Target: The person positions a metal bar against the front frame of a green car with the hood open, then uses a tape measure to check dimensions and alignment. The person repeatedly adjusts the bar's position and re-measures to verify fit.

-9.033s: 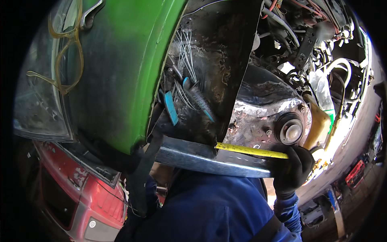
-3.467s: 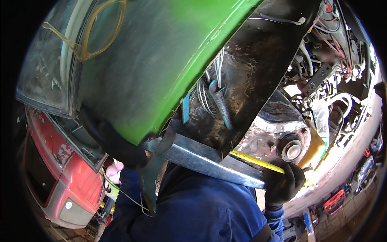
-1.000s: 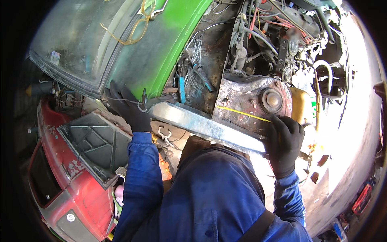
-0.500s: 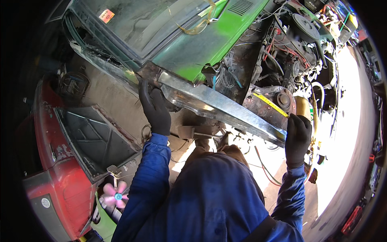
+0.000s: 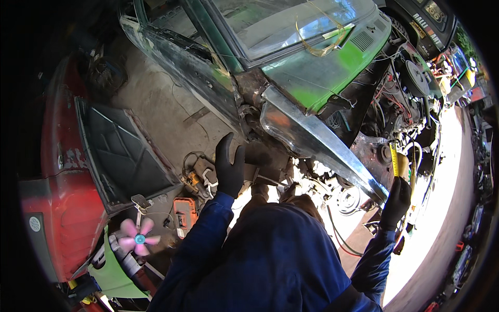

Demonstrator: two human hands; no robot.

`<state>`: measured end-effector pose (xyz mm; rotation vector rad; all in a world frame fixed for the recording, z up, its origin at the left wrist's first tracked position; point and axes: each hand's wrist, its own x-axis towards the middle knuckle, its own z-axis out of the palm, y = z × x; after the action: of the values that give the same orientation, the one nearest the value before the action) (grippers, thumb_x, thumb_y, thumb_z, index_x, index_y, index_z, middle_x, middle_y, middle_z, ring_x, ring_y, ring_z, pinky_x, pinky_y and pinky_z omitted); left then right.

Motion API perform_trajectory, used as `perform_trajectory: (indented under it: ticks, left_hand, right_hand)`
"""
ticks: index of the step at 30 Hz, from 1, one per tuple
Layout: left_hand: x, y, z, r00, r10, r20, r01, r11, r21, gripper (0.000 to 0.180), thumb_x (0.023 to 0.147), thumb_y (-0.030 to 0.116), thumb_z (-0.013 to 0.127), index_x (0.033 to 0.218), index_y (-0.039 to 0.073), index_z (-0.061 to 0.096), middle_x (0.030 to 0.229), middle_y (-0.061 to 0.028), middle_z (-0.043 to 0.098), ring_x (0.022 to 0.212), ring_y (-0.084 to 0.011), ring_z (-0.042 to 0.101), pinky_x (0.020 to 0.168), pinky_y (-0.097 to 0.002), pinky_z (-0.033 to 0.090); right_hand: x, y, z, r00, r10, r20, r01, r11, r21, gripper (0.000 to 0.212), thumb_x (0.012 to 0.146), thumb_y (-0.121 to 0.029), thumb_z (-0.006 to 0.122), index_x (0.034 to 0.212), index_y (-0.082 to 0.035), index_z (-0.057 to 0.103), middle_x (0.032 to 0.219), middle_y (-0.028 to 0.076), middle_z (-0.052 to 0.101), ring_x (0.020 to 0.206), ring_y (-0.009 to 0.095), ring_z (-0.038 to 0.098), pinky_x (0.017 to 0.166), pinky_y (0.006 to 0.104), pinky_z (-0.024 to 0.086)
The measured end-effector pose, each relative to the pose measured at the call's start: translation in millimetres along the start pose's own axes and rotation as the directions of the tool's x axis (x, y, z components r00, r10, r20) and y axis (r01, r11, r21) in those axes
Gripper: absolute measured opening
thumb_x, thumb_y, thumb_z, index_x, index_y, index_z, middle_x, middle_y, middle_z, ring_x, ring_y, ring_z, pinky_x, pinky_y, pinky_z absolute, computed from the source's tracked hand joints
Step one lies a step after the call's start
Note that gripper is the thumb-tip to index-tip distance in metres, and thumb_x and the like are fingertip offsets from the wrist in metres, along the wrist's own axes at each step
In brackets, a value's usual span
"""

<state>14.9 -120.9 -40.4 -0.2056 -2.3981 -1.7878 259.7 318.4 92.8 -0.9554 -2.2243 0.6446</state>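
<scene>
Sunlit dirt floor (image 5: 156, 104) strewn with car parts

Harsh sunlight blown out at right, deep shadow at left, fisheye bending, black rim vignette

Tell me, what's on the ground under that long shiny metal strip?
Under the metal strip show a round coiled part, loose cables and pale floor. The person's blue overalls cover the ground nearer in. The right hand grips the strip's end.
</scene>
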Motion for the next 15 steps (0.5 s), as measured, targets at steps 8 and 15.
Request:
perform_trajectory:
  ticks: [8, 15]
  left_hand:
    - [74, 53, 38, 0.962, 0.232, 0.145, -0.228, 0.973, -0.046, 0.058, 0.105, 0.012, 0.078, 0.16, 0.001, 0.06, 0.16, -0.0252, 0.061, 0.148, -0.0435, 0.06, 0.123, -0.0488, 0.05]
    - [114, 50, 61, 0.97, 0.163, 0.182, -0.171, 0.985, 0.028, 0.051, 0.107, 0.011, 0.074, 0.157, 0.004, 0.063, 0.148, -0.0234, 0.065, 0.132, -0.0373, 0.068, 0.112, -0.0477, 0.056]
  right_hand:
    - [78, -60, 44, 0.845, -0.515, 0.143, 0.531, 0.778, -0.337, 0.009, 0.105, -0.018, 0.078, 0.103, -0.009, 0.079, 0.1, 0.017, 0.074, 0.092, 0.041, 0.07, 0.082, 0.0506, 0.054]
    - [188, -89, 141, 0.75, -0.5, 0.433, 0.64, 0.384, -0.665, 0.017, 0.089, -0.024, 0.075, 0.095, -0.014, 0.088, 0.109, 0.014, 0.08, 0.102, 0.036, 0.074, 0.088, 0.0525, 0.056]
